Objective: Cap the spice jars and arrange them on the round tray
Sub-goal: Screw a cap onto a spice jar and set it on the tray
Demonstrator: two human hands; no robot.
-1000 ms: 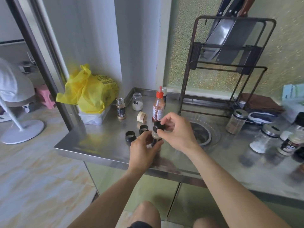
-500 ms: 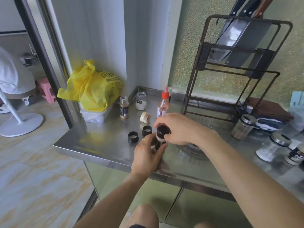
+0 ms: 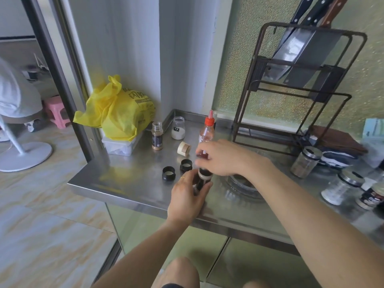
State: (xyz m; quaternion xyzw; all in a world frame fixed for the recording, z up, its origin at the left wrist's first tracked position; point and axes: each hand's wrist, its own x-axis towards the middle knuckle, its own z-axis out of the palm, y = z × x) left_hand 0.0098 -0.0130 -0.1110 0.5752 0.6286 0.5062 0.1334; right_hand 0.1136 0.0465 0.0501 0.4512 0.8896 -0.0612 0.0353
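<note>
My left hand [image 3: 187, 196] grips a small dark spice jar [image 3: 201, 181] upright near the counter's front edge. A black cap [image 3: 205, 172] sits on the jar's top. Just above it hovers my right hand [image 3: 222, 157], fingers spread and blurred, with nothing seen in them. Two loose black caps [image 3: 168, 173] [image 3: 186, 164] and a beige cap [image 3: 184, 149] on its side lie to the left. Behind them stand an uncapped brown spice jar [image 3: 157, 135] and an uncapped white-powder jar [image 3: 178, 130]. The round tray [image 3: 241, 197] lies under my right forearm.
A red-topped squeeze bottle [image 3: 206, 129] stands behind my right hand. A knife rack [image 3: 291, 90] rises at the back. Lidded glass jars [image 3: 305, 162] [image 3: 340, 189] and a dark-labelled jar [image 3: 372, 197] stand at the right. A yellow bag [image 3: 116, 113] on a plastic box [image 3: 118, 145] fills the left corner.
My right hand was pinching the black cap on the jar; now its fingers have spread and lifted off leftward. The left hand still holds the jar in the same spot.
</note>
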